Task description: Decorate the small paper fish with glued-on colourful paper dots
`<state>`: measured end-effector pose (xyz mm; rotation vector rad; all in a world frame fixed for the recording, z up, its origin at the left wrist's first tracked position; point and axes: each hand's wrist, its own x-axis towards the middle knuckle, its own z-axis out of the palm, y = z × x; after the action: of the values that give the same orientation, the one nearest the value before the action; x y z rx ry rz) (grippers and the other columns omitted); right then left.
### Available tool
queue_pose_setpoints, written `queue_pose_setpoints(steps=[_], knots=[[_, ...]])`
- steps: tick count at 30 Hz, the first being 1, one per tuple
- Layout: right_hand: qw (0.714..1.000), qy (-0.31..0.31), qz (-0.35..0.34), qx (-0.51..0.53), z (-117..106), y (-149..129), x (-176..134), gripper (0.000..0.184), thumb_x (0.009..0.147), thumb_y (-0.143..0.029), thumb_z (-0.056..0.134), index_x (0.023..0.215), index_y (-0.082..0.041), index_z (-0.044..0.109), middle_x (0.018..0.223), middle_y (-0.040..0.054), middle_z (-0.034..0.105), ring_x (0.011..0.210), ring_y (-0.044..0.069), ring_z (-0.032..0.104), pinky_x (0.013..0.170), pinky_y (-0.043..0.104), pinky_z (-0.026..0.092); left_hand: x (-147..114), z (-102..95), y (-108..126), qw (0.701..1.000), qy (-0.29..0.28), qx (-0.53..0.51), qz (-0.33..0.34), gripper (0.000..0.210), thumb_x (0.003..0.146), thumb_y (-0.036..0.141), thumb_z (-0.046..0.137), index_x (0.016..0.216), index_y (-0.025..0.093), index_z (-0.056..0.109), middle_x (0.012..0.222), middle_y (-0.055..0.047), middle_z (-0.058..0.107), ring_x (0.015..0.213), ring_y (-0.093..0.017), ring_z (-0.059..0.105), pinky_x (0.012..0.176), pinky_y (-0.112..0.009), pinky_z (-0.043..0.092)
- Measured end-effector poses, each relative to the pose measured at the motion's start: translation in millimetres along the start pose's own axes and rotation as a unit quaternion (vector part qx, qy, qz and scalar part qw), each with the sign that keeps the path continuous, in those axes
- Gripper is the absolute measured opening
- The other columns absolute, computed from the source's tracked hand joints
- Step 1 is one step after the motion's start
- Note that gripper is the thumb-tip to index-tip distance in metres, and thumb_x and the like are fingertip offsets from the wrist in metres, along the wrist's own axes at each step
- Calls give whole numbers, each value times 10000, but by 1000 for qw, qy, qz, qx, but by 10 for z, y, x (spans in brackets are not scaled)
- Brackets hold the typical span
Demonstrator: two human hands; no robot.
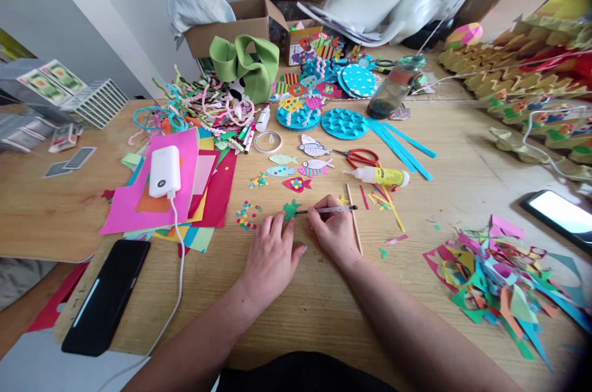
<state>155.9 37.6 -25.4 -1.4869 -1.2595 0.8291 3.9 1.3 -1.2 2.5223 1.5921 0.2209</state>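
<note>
My right hand [335, 232] is closed around a slim grey pen [330, 209]. The pen lies nearly level, its tip at the edge of a small green paper cutout [291, 209]. My left hand [272, 250] rests flat on the table, fingers stretched out, fingertips at the cutout's lower edge. A thin wooden stick [354, 219] lies just beyond my right hand, under the pen's far end. Small round paper dots [247, 215] are scattered to the left of the cutout. Farther back are a red paper fish [297, 184] and several other paper fish.
A glue bottle [382, 176] and red-handled scissors [363, 158] lie behind my right hand. Coloured paper sheets [217, 188], a white power bank [164, 171] and a black phone [106, 296] are on the left. Paper scraps [499, 275] are heaped at right.
</note>
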Motion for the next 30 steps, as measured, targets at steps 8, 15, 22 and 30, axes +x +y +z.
queue_pose_setpoints(steps=[8, 15, 22, 30], knots=[[999, 16, 12, 25, 2, -56, 3, 146, 734, -283, 596, 648, -217, 498, 522, -51, 494, 441, 110, 456, 438, 240, 341, 3, -5, 4, 1000, -2, -3, -2, 479, 899, 375, 582, 1307, 130, 533, 1297, -154, 533, 1202, -311, 454, 1005, -491, 433], [1000, 10, 4, 8, -1, -49, 6, 155, 747, -289, 600, 648, -213, 508, 525, -44, 504, 457, 111, 446, 448, 241, 342, 6, -18, 9, 1000, -1, -7, -3, 472, 892, 368, 594, 1300, 139, 538, 1287, -154, 535, 1195, -307, 461, 995, -491, 444], [1000, -8, 8, 3, -2, -13, 3, 146, 761, -285, 605, 669, -212, 519, 533, -45, 512, 467, 110, 441, 465, 243, 342, 8, -14, 7, 1000, 0, -8, -5, 468, 895, 362, 591, 1304, 141, 535, 1290, -152, 536, 1190, -309, 460, 990, -502, 445], [1000, -12, 6, 2, -8, -19, -1, 149, 763, -290, 605, 671, -213, 518, 537, -44, 513, 469, 110, 442, 463, 240, 341, 10, -25, 16, 1000, -2, -4, -5, 466, 892, 365, 593, 1300, 148, 533, 1288, -148, 533, 1184, -309, 461, 984, -493, 440]])
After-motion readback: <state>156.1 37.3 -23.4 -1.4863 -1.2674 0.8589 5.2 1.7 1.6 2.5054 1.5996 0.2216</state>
